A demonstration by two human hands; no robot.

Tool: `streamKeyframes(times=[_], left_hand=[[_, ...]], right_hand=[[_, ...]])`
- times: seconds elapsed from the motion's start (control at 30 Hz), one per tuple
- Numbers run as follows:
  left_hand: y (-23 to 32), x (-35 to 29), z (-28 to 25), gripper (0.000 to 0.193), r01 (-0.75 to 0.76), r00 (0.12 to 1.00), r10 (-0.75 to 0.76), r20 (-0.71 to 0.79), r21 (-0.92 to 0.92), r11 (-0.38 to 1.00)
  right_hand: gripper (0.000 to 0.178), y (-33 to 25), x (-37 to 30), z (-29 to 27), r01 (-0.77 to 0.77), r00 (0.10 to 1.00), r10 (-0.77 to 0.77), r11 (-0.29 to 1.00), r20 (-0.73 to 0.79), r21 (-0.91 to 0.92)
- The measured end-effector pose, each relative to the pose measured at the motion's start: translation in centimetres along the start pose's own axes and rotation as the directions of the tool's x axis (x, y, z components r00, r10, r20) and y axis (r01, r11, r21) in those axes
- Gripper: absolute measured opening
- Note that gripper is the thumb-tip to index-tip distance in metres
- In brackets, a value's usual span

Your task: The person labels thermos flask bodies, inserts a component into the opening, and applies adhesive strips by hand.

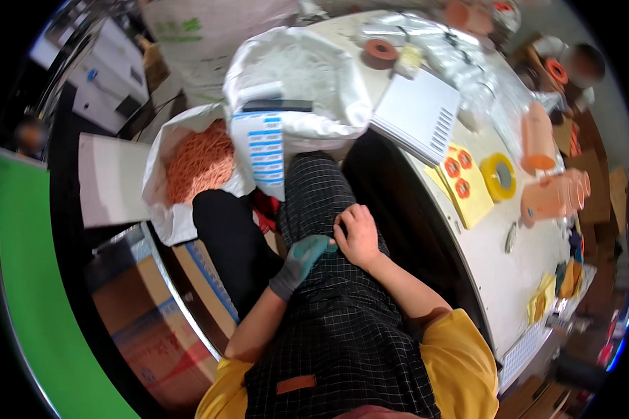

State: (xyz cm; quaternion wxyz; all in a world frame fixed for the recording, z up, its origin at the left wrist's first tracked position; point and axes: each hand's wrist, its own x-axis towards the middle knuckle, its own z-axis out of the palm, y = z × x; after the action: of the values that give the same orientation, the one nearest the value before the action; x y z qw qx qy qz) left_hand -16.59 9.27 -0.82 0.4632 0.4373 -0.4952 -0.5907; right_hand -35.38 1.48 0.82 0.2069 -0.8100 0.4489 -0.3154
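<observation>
Centre of frame: gloved left hand (302,263), grip impossible to tell, beside bare right hand (358,236), relaxed and unclenched, both on checked apron (328,318); could tip white sack (328,126), upper centre, through a knee bump

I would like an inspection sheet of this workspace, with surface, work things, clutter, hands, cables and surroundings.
Surface: white table, curved edge, at the person's right.
Work things: checked apron, worn by the person; ahead, a large white sack with clear material and a smaller white sack with coral strands.
Clutter: yellow tape roll, yellow pad and orange bottles on the table.
Hands: left hand gloved, right hand bare, close together on the apron; a held item cannot be confirmed.
Cables: nothing clearly seen.
Surroundings: cardboard boxes low at left, green panel at far left.
</observation>
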Motion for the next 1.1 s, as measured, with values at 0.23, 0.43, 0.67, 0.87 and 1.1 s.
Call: streamKeyframes(times=[0.23, 0.43, 0.67, 0.87, 1.1], left_hand=[[-6.8, 1.0, -2.7, 0.045, 0.218, 0.958, -0.271, 0.093, -0.85, 0.479], [-5.8, 2.1, -1.5, 0.041, 0.245, 0.949, -0.306, 0.083, -0.802, 0.544], [-4.2, 1.9, -1.0, 0.041, 0.273, 0.917, -0.398, 0.024, -0.765, 0.584], [-4.2, 2.6, -0.7, 0.039, 0.281, 0.912, -0.408, 0.031, -0.773, 0.569], [-5.6, 1.9, -0.1, 0.028, 0.134, 0.912, -0.353, -0.209, -0.661, 0.739]], right_hand=[[0.013, 0.8, -0.2, 0.6, -0.003, 1.0, 0.003, 1.0, 0.014, 0.031], [0.012, 1.4, -1.3, 0.6, -0.021, 1.0, 0.02, 0.998, 0.01, 0.059], [0.008, 2.0, -1.0, 0.9, 0.076, 0.995, -0.077, 0.997, 0.061, 0.009], [0.008, 2.4, -1.0, 0.7, -0.011, 0.996, 0.008, 0.999, 0.085, 0.043], [0.009, 2.7, -1.1, 1.3, 0.044, 0.993, -0.051, 0.997, 0.109, 0.071]])
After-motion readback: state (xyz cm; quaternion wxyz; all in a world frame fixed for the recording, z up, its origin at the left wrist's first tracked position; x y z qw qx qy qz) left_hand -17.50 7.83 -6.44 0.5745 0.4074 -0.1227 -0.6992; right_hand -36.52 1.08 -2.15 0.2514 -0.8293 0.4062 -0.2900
